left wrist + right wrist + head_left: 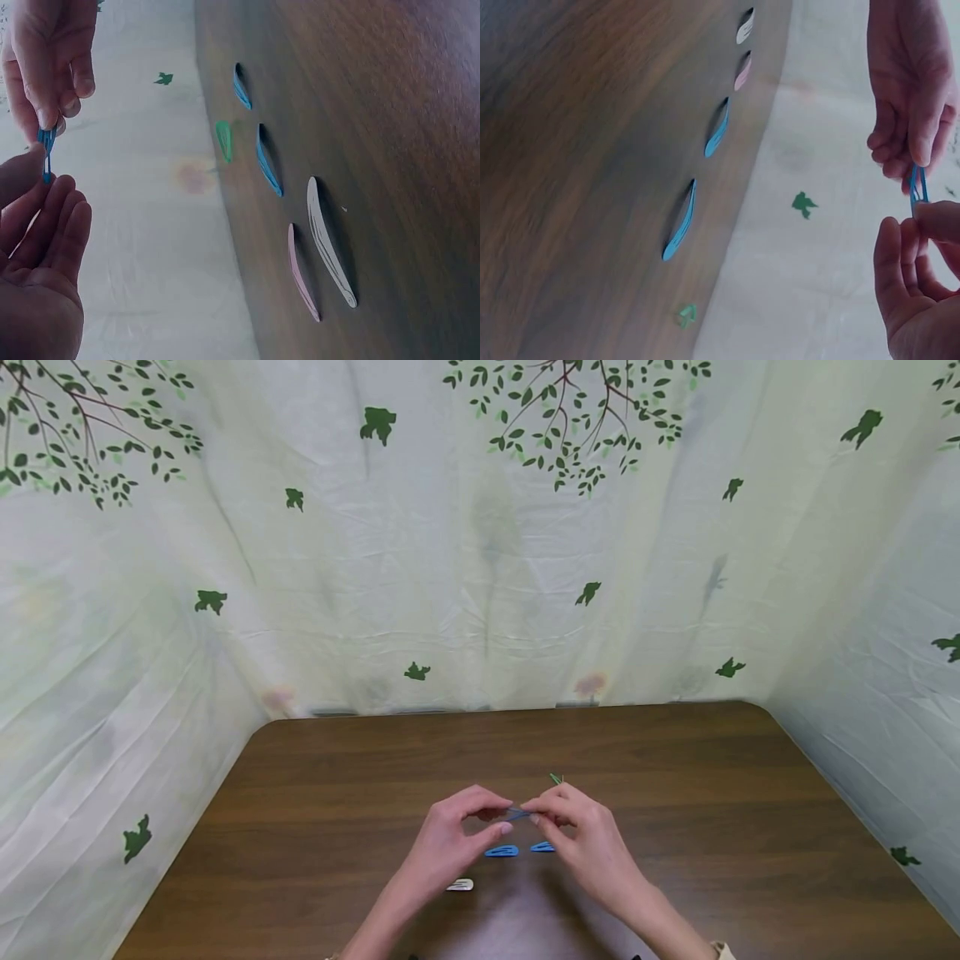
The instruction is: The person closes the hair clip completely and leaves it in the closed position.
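Note:
Between my two hands, over the table, is a blue snap hair clip (pixel 517 815), its slim frame spread apart in the right wrist view. My left hand (pixel 456 837) pinches one end between thumb and fingertips. At the other end, my right hand (pixel 588 837) pinches it too. Beneath the hands lie two more blue hair clips, one to the left (pixel 501 852) and one to the right (pixel 542 847). A white hair clip (pixel 461 885) is partly covered by the left wrist. In the left wrist view a pink hair clip (pixel 303 271) rests beside the white one.
A green hair clip (pixel 556 778) lies just beyond the right hand, partly hidden by it. The brown wooden table (pixel 360 777) ends at a rounded back edge. Pale cloth (pixel 480 568) printed with leaves hangs behind and at both sides.

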`<state>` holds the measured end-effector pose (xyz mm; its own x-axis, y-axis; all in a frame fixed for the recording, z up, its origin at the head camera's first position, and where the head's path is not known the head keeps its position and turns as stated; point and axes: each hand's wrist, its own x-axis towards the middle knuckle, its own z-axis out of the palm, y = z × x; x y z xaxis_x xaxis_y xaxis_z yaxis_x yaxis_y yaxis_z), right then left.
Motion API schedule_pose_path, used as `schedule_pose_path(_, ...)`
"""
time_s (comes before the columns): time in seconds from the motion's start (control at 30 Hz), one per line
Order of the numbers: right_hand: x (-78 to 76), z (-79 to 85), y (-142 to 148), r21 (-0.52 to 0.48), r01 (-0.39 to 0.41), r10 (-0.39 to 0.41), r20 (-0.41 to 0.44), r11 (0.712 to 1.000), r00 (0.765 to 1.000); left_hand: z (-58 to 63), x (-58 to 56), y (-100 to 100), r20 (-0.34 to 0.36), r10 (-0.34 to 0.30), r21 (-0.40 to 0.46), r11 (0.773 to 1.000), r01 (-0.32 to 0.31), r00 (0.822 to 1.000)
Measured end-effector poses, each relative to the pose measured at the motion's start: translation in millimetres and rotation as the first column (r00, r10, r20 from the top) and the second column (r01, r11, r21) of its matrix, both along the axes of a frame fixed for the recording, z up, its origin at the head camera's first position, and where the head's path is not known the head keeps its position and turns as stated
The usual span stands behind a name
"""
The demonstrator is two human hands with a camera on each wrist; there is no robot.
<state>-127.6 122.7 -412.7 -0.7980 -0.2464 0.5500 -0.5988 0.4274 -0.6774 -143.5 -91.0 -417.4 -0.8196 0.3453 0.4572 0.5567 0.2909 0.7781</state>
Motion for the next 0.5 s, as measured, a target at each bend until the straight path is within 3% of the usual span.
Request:
schedule_pose_path(0.27, 4.1, -0.8, -4.7, -0.073, -0.041, 0.040, -0.009, 0.996, 0.999, 4.8, 7.2, -2.0, -0.025, 0.043, 0.000, 0.999, -0.043, 0.999)
schedule_pose_path(0.5, 4.7, -2.8, -7.2, -0.161, -0.021, 0.030, 0.054, 0.987, 0.998, 3.8, 10.5, 0.0, -0.085, 0.069, 0.023, 0.997, -0.067, 0.994)
